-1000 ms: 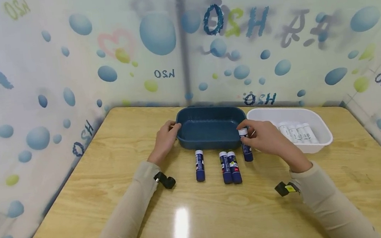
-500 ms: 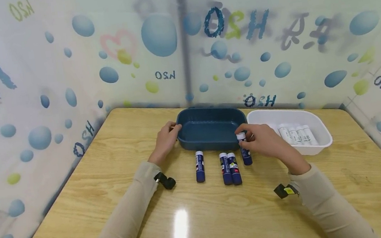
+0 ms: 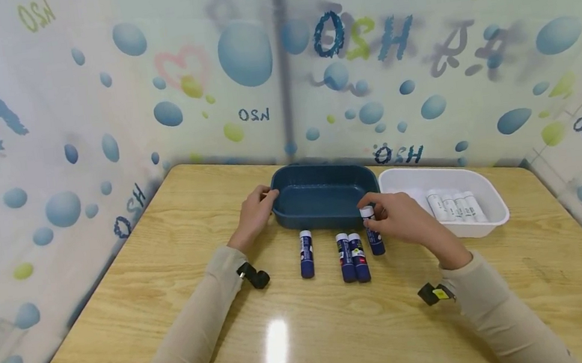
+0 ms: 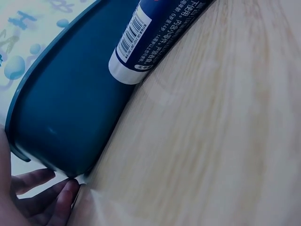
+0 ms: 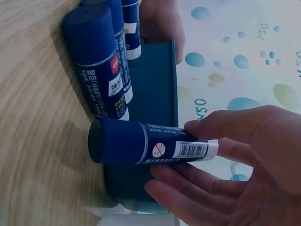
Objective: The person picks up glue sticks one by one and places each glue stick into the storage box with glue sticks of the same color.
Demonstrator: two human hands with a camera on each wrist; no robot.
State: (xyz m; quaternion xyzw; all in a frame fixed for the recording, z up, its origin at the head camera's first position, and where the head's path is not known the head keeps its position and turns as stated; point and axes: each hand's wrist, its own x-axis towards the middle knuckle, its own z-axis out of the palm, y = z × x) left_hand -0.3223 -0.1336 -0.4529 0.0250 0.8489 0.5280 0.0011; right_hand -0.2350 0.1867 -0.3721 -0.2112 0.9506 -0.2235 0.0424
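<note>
My right hand [image 3: 401, 216] pinches a dark blue glue stick [image 5: 141, 143] near its white end, thumb on one side and fingers on the other. The stick tilts with its blue end toward the table; I cannot tell whether that end touches. In front of the dark teal tub [image 3: 320, 199] lie two glue sticks side by side, a left one [image 3: 345, 258] and a right one [image 3: 359, 258]. Another glue stick [image 3: 306, 254] lies apart, farther left. My left hand [image 3: 255, 213] holds the tub's left end, thumb at the rim and fingers low against the outside [image 4: 44, 200].
A white tub [image 3: 500, 204] stands right beside the teal one, with several white tubes [image 3: 460, 204] in it. Both tubs sit toward the back of the wooden table [image 3: 344, 344]. Behind runs a wall covering [image 3: 248, 53] printed with blue drops.
My right hand has shifted slightly left and toward me, bringing the glue stick closer to the pair on the table. The left hand stays at the teal tub's end.
</note>
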